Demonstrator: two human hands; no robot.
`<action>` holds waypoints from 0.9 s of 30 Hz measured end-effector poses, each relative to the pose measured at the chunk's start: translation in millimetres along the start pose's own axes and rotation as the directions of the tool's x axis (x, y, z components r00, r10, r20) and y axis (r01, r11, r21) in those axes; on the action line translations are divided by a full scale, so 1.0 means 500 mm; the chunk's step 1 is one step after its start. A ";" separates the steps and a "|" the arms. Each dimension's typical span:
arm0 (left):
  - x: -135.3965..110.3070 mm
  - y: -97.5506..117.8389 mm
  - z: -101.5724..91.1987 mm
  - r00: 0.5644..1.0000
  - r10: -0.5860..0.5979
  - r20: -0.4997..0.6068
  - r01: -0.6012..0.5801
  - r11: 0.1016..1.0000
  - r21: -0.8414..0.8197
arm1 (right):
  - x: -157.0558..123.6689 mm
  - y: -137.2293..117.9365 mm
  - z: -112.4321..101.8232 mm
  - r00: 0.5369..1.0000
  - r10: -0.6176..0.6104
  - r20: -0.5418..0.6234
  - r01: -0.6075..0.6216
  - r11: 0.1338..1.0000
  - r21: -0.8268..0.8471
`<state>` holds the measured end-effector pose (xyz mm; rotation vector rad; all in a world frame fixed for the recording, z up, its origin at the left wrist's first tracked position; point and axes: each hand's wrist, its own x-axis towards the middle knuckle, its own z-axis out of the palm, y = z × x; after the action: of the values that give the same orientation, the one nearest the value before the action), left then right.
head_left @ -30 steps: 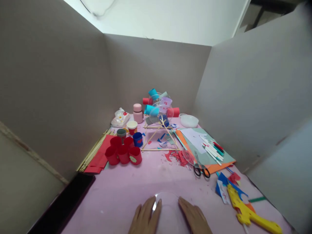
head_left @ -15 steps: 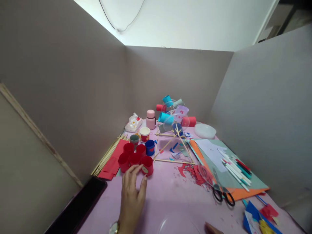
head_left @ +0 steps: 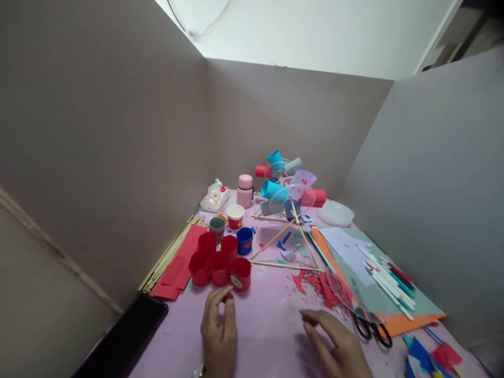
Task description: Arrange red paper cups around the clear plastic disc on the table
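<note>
Now drawn slightly back, the left hand (head_left: 219, 336) lies just beside the front red cylindrical cup (head_left: 242, 273) bearing a pale flower (head_left: 237, 282); its fingers curl, and whether they pinch anything cannot be told. The right hand (head_left: 339, 344) has come into fuller view above the pink surface (head_left: 271, 315), fingers parted, visibly empty, hence apparently free. Reddish marks on the translucent lilac cup (head_left: 303, 180) are illegible.

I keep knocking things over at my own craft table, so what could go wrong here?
The left hand is close to the front red cup; a nudge might push it into the others packed around it.

The scissors lie beyond the right hand, overlapped by a clear disc; reaching that way could snag either.
</note>
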<state>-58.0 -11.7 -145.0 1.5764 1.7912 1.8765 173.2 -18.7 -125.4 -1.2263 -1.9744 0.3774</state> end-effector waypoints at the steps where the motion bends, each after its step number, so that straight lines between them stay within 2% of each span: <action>1: 0.003 -0.002 0.001 0.998 -0.056 -0.017 0.055 0.998 -0.014 | 0.021 -0.012 0.005 1.000 -0.013 0.020 0.013 1.000 0.002; 4: 0.005 -0.002 0.009 0.986 -0.167 -0.018 0.165 0.984 -0.064 | 0.072 -0.043 0.027 0.998 0.016 0.056 -0.017 0.999 0.030; 7: 0.000 0.001 0.019 0.978 -0.210 0.016 0.211 0.971 -0.110 | 0.106 -0.063 0.054 0.995 0.023 0.098 -0.030 0.997 0.071; 11: -0.009 -0.003 0.029 0.974 -0.220 0.054 0.225 0.964 -0.142 | 0.151 -0.080 0.080 0.995 -0.018 0.098 0.008 0.995 0.102; 15: -0.015 -0.010 0.031 0.970 -0.230 0.081 0.240 0.960 -0.146 | 0.205 -0.089 0.089 0.995 -0.070 0.075 0.061 0.991 0.117; 21: -0.015 -0.001 0.031 0.958 -0.257 0.127 0.274 0.950 -0.150 | 0.282 -0.088 0.097 0.995 -0.039 0.087 0.039 0.999 0.009; 27: -0.021 0.003 0.041 0.960 -0.274 0.056 0.279 0.947 -0.161 | 0.338 -0.099 0.123 0.991 -0.057 0.122 0.060 0.998 -0.021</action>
<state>-37.8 -5.7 -154.6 1.2202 1.6877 1.8037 55.4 110.5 -60.0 -1.1823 -2.1198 0.4074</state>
